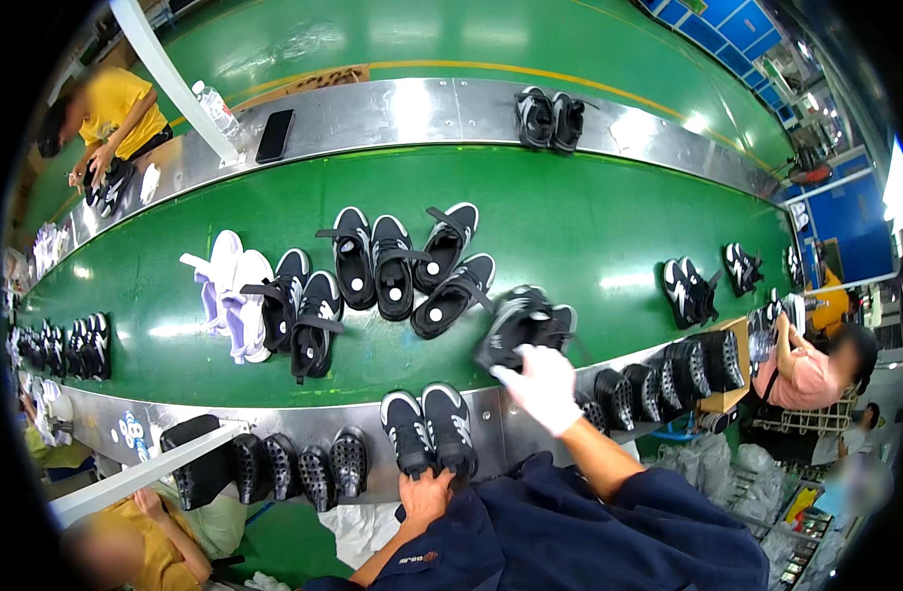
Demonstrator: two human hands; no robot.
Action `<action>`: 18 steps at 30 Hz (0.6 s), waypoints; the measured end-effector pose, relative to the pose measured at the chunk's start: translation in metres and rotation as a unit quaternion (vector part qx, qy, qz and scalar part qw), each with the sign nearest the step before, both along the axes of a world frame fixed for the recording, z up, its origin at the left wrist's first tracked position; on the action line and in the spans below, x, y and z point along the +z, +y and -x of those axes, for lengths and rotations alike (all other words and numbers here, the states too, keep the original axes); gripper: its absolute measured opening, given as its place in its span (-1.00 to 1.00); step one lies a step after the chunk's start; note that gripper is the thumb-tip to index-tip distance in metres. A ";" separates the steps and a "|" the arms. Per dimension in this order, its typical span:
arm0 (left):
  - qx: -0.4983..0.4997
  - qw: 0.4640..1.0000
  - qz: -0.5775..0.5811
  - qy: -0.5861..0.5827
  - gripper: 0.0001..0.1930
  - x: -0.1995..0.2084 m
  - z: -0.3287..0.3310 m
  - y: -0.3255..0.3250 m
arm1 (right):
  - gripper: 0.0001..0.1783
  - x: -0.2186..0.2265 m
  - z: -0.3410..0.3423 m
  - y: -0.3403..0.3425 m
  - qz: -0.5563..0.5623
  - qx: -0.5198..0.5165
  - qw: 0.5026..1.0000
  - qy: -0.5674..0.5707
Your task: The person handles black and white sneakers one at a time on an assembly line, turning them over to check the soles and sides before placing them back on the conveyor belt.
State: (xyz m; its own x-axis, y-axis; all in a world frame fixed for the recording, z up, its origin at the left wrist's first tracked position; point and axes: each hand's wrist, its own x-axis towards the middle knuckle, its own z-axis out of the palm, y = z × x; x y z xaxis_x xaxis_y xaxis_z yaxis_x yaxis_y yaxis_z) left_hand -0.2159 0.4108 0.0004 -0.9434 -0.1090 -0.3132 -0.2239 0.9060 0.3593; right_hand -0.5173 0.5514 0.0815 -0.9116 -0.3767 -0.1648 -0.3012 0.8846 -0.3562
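My left hand, bare, has its fingers closed on the heel ends of a pair of black sneakers with grey toe trim, which stands on the near metal ledge, toes pointing away. My right hand, in a white glove, grips another pair of black sneakers by the near end, over the ledge-side edge of the green belt. These are blurred, and the gloved fingertips are partly hidden. Left of them on the belt lie several loose black sneakers with straps and a white pair.
Dark studded shoe moulds line the near metal ledge on both sides of me. More black sneakers sit farther right. On the far ledge are a phone, a bottle and a pair of sneakers. Co-workers sit nearby at left and right.
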 end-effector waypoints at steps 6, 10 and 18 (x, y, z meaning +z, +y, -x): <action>0.012 0.999 0.010 0.041 -0.66 0.001 0.005 0.002 | -0.49 0.061 0.187 -0.024 0.037 0.129 0.985 0.109; -0.002 0.996 0.025 0.090 -0.64 0.000 0.005 -0.003 | -0.45 0.038 0.347 -0.115 -0.037 0.213 0.964 0.155; 0.022 0.998 -0.001 0.053 -0.70 0.010 0.012 -0.002 | -0.57 -0.034 0.475 -0.190 -0.140 0.099 0.960 0.221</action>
State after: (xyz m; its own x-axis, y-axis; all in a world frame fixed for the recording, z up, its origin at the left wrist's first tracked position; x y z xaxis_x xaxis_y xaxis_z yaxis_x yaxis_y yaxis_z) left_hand -0.2282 0.4087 0.0100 -0.9656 -0.1513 -0.2114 -0.2245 0.8955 0.3842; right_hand -0.9923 0.3611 0.0475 -0.8307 -0.5476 0.1005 -0.5406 0.8365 0.0890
